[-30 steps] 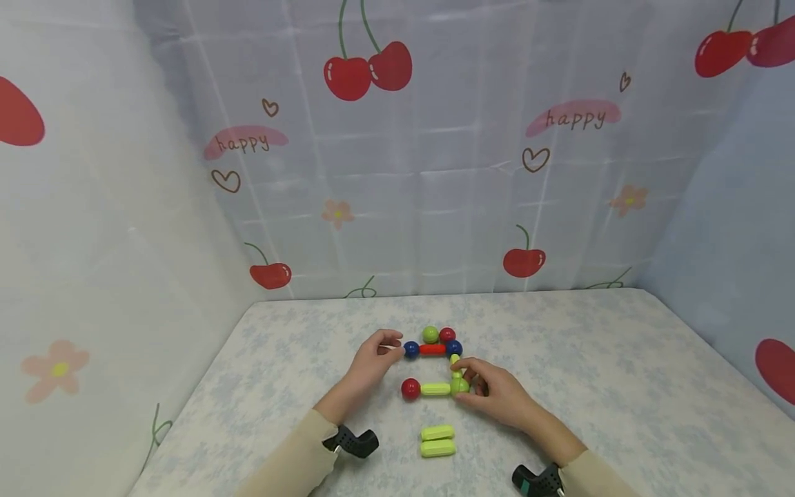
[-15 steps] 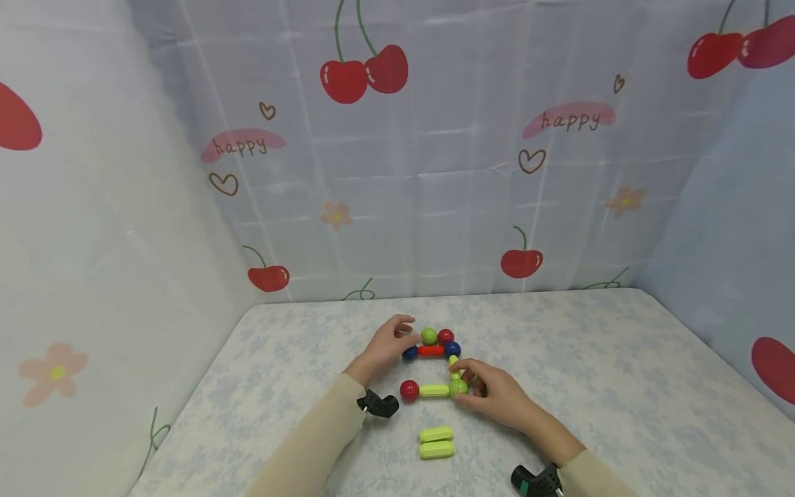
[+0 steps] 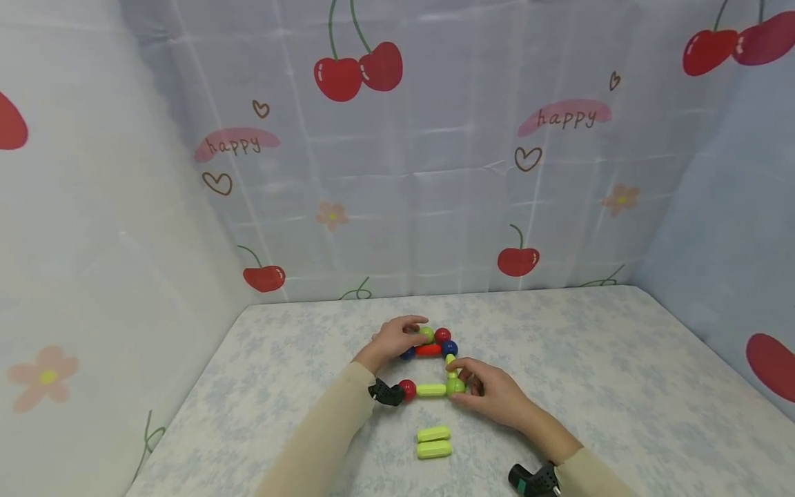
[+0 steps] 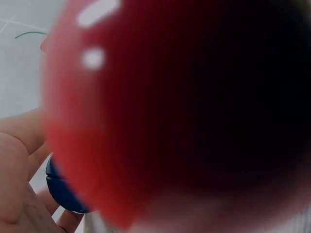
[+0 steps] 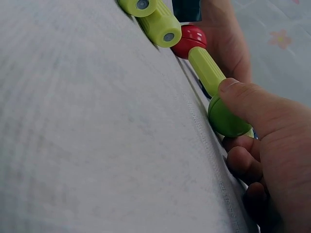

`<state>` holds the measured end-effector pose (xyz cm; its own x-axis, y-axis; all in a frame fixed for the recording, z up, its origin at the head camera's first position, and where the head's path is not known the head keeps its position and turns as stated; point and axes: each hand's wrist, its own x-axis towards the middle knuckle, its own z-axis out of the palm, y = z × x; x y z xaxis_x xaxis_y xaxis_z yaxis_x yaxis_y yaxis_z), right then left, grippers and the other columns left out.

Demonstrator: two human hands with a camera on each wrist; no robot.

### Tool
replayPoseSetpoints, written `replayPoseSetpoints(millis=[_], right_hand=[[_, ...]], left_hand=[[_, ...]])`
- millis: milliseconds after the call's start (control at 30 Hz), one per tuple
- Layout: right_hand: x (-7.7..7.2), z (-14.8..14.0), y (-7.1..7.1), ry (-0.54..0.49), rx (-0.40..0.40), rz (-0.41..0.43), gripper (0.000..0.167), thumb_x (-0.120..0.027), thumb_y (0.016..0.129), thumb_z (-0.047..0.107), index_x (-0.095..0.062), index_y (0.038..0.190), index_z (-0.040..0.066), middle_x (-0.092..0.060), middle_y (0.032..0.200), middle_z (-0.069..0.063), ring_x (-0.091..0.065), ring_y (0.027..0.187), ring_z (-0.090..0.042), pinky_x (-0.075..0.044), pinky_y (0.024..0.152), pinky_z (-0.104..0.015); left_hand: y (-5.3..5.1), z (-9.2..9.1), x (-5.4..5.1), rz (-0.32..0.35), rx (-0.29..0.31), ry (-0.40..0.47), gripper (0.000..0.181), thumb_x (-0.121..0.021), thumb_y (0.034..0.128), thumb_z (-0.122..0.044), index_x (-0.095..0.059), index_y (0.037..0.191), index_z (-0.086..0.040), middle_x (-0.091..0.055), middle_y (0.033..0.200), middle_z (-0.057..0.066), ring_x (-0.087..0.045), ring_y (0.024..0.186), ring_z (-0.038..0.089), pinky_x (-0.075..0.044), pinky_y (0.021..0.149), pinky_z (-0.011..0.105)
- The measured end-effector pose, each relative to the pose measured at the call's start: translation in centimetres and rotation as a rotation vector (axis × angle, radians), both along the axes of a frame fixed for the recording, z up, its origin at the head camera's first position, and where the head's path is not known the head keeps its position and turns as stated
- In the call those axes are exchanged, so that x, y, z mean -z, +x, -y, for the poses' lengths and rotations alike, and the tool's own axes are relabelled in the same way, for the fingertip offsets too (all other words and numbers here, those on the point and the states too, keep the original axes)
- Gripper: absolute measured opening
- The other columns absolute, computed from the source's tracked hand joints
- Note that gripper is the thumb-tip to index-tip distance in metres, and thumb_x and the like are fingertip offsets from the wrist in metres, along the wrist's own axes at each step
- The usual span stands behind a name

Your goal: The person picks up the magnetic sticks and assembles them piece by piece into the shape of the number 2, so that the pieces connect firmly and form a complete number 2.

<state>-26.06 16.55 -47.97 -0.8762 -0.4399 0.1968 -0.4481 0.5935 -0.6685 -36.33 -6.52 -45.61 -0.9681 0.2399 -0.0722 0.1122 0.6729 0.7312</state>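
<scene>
Pinching the near green ball on the bench in the right grip, between a near rod lying left-right and a side rod pointing away. Curving the left grip by the rear green ball, hold unclear.

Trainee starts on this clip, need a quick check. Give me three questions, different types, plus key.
1. Multiple choice: which ball does the thumb of the right hand touch?
A) a red one
B) the near green ball
C) a blue one

2. True or false: in the head view, the two loose green rods lie farther from the camera than the red rod.

3. Fill in: the red rod lies between two ____ balls.

Key:
1. B
2. False; they lie nearer the camera.
3. blue
</scene>
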Motion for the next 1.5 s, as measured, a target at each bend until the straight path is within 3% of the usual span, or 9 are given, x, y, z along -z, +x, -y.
replayPoseSetpoints(millis=[233,600,767,833,1000,1100,1167,1333,1500], right_hand=[[-0.1,0.1,0.1,-0.007,0.000,0.000,0.046,-0.077,0.088,0.036,-0.061,0.128,0.020,-0.064,0.095,0.007,-0.049,0.061,-0.001,-0.044,0.057,-0.022],[0.1,0.0,-0.1,0.006,0.000,-0.002,0.046,-0.076,0.088,0.038,-0.060,0.127,0.021,-0.064,0.095,0.007,-0.050,0.061,-0.001,-0.044,0.057,-0.023],[0.2,0.1,0.0,0.004,0.000,0.005,0.045,-0.076,0.088,0.037,-0.061,0.127,0.021,-0.064,0.094,0.007,-0.050,0.061,-0.001,-0.044,0.057,-0.022],[0.2,0.1,0.1,0.005,0.002,0.005,0.045,-0.077,0.088,0.037,-0.061,0.127,0.021,-0.064,0.094,0.007,-0.050,0.061,-0.001,-0.044,0.057,-0.022],[0.1,0.1,0.0,0.003,0.000,-0.009,0.046,-0.076,0.088,0.037,-0.060,0.127,0.020,-0.064,0.095,0.007,-0.050,0.061,-0.001,-0.044,0.058,-0.022],[0.0,0.0,0.0,0.003,-0.003,-0.012,0.046,-0.076,0.088,0.037,-0.060,0.128,0.020,-0.064,0.095,0.007,-0.049,0.061,-0.001,-0.044,0.058,-0.022],[0.0,0.0,0.0,0.002,-0.006,-0.017,0.046,-0.076,0.088,0.037,-0.060,0.128,0.020,-0.064,0.095,0.007,-0.049,0.061,0.000,-0.044,0.058,-0.022],[0.1,-0.1,-0.1,-0.002,-0.008,-0.026,0.046,-0.077,0.088,0.036,-0.060,0.128,0.020,-0.064,0.095,0.007,-0.049,0.060,0.000,-0.044,0.057,-0.022],[0.2,-0.1,-0.1,-0.003,-0.007,-0.023,0.045,-0.077,0.088,0.036,-0.061,0.127,0.021,-0.065,0.095,0.007,-0.049,0.060,0.000,-0.044,0.057,-0.021]], left_hand=[[-0.1,0.2,0.3,-0.020,0.017,0.011,0.042,-0.071,0.0911,-0.042,-0.065,0.131,-0.030,-0.064,0.134,0.002,-0.051,0.130,0.030,-0.016,0.113,0.068],[0.6,0.6,0.4,-0.026,0.007,0.048,0.044,-0.068,0.0944,-0.038,-0.060,0.136,-0.026,-0.063,0.135,0.004,-0.053,0.130,0.028,-0.018,0.115,0.065],[1.3,0.7,0.3,-0.005,-0.038,0.124,0.046,-0.069,0.0940,-0.035,-0.059,0.137,-0.021,-0.061,0.137,0.007,-0.053,0.130,0.029,-0.035,0.113,0.055],[1.7,0.9,0.1,-0.043,-0.053,0.147,0.044,-0.069,0.0941,-0.033,-0.060,0.135,-0.019,-0.061,0.136,0.007,-0.053,0.128,0.028,-0.043,0.108,0.050],[4.2,1.5,-0.9,-0.273,-0.033,0.140,0.029,-0.069,0.0951,-0.027,-0.066,0.123,-0.019,-0.064,0.122,0.002,-0.056,0.115,0.024,-0.049,0.095,0.043],[6.6,1.8,-2.1,-0.386,0.030,0.139,0.024,-0.069,0.0955,-0.024,-0.068,0.118,-0.017,-0.065,0.113,0.000,-0.058,0.101,0.021,-0.050,0.082,0.035],[8.2,1.9,-2.6,-0.416,0.084,0.153,0.020,-0.069,0.0956,-0.024,-0.069,0.115,-0.018,-0.065,0.108,-0.003,-0.057,0.092,0.016,-0.049,0.075,0.029],[11.5,2.6,-2.6,-0.351,0.233,0.169,0.017,-0.069,0.0957,-0.026,-0.069,0.111,-0.019,-0.066,0.101,-0.005,-0.056,0.081,0.004,-0.047,0.068,0.021],[13.4,3.2,-1.4,-0.245,0.350,0.133,0.020,-0.071,0.0940,-0.022,-0.071,0.112,-0.015,-0.068,0.100,-0.002,-0.057,0.080,0.000,-0.050,0.069,0.020]])
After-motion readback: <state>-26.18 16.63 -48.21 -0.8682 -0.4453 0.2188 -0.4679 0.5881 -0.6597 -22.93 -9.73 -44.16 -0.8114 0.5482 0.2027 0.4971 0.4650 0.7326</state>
